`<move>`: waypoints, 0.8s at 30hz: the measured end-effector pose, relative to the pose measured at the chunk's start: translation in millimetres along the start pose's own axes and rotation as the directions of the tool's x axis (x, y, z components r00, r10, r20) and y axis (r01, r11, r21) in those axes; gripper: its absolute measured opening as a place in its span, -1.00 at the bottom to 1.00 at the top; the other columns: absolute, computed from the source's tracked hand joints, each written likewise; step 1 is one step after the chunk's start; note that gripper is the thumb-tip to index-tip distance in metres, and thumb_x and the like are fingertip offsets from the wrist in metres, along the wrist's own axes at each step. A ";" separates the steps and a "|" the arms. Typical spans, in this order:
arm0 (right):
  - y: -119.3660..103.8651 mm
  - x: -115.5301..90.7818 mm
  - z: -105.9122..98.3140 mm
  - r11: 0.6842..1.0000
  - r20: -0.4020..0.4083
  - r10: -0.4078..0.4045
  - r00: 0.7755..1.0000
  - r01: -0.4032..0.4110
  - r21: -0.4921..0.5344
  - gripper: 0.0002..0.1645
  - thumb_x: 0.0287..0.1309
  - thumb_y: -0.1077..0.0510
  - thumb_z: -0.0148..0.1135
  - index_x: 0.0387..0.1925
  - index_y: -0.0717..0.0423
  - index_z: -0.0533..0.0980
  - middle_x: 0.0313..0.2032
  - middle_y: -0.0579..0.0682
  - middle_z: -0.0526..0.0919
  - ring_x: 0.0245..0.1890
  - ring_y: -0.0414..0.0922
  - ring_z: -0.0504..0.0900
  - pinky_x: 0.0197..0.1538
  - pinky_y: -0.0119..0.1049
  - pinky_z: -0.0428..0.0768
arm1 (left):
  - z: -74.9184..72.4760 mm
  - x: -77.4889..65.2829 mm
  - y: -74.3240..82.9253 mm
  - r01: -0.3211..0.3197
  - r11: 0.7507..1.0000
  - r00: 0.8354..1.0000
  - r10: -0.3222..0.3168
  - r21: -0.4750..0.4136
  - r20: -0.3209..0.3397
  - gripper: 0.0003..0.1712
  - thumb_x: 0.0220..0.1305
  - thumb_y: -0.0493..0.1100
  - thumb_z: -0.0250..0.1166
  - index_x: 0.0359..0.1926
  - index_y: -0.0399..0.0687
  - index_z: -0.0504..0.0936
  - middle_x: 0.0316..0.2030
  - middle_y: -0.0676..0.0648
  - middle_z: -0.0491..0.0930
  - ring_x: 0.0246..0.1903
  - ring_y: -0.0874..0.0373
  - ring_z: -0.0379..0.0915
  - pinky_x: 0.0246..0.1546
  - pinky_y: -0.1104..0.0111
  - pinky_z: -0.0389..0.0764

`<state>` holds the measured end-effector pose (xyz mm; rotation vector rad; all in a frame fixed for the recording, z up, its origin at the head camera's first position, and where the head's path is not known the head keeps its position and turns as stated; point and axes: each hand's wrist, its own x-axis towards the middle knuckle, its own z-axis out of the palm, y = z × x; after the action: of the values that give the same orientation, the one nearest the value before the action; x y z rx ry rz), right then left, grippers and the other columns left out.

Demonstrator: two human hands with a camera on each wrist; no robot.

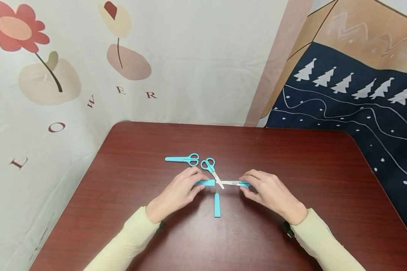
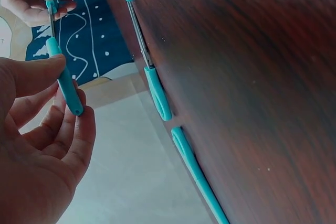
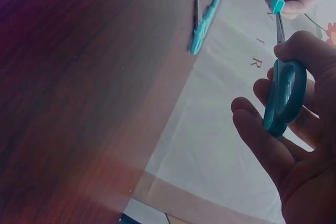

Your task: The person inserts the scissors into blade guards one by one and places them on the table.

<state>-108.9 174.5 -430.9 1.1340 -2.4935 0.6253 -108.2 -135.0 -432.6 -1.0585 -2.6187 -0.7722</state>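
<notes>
A: Pale sleeves (image 1: pixel 129 237) lie nearest; what do the hands hold?

B: The left hand (image 1: pixel 179 188) pinches a blue sheath (image 1: pixel 208 183) towards its closed end, seemingly leaving the mouth clear. The right hand (image 1: pixel 271 190) pinches one pair of scissors (image 1: pixel 233 183) at the handle, probably to spare the fingers the bared blades.

A: Lined up?

B: Roughly: the blades point at the mouth, above the surface (image 1: pixel 291 150).

A: Elsewhere?

B: Bare scissors (image 1: pixel 213 172) lie below the gap, a loose sheath (image 1: pixel 217 206) nearer us, sheathed scissors (image 1: pixel 183 159) beyond the left hand.
</notes>
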 end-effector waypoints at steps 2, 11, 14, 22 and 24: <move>-0.6 0.2 -0.1 1.000 0.000 -0.002 1.000 0.002 0.004 -0.68 0.06 0.19 0.58 -0.12 0.10 0.70 -0.20 -0.13 0.69 -0.31 -0.26 0.65 -0.24 -0.34 0.70 | 0.1 0.0 0.5 0.002 1.000 1.000 -0.002 -0.001 -0.001 -0.74 0.22 -0.34 0.50 -0.09 -0.04 0.72 -0.16 0.07 0.58 -0.18 0.16 0.48 -0.10 0.30 0.56; -3.4 2.0 0.2 1.000 0.008 0.005 1.000 -0.005 0.006 -0.69 0.06 0.19 0.58 -0.12 0.07 0.70 -0.21 -0.14 0.69 -0.33 -0.27 0.64 -0.26 -0.35 0.70 | -1.3 0.8 4.2 0.003 1.000 1.000 -0.003 0.002 -0.002 -0.77 0.23 -0.32 0.50 -0.10 -0.06 0.73 -0.16 0.05 0.57 -0.16 0.14 0.48 -0.08 0.30 0.56; -4.3 2.8 0.7 1.000 0.008 0.003 1.000 -0.003 -0.002 -0.70 0.06 0.20 0.57 -0.13 0.06 0.70 -0.21 -0.15 0.69 -0.34 -0.28 0.63 -0.28 -0.36 0.68 | -1.1 0.9 4.6 0.003 1.000 1.000 -0.003 -0.001 -0.003 -0.77 0.23 -0.32 0.50 -0.10 -0.06 0.73 -0.16 0.05 0.57 -0.16 0.15 0.48 -0.09 0.30 0.56; -6.7 5.6 1.2 1.000 0.008 -0.011 1.000 0.012 -0.019 -0.70 0.05 0.18 0.57 -0.13 0.06 0.70 -0.22 -0.14 0.69 -0.34 -0.27 0.63 -0.28 -0.35 0.68 | 1.2 1.3 4.7 -0.007 1.000 1.000 0.007 -0.017 -0.010 -0.76 0.23 -0.34 0.49 -0.09 -0.06 0.73 -0.14 0.06 0.58 -0.15 0.15 0.48 -0.09 0.31 0.57; -6.8 6.1 1.6 1.000 0.006 -0.016 1.000 0.016 -0.021 -0.69 0.04 0.18 0.57 -0.13 0.07 0.70 -0.22 -0.13 0.69 -0.34 -0.26 0.63 -0.28 -0.35 0.69 | 1.5 1.5 4.9 -0.015 1.000 1.000 0.015 -0.017 -0.016 -0.76 0.23 -0.34 0.50 -0.09 -0.06 0.73 -0.14 0.05 0.58 -0.15 0.15 0.49 -0.09 0.30 0.57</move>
<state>-107.6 165.9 -427.6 1.1491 -2.4874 0.5909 -105.9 -130.3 -431.4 -1.0704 -2.5927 -0.7973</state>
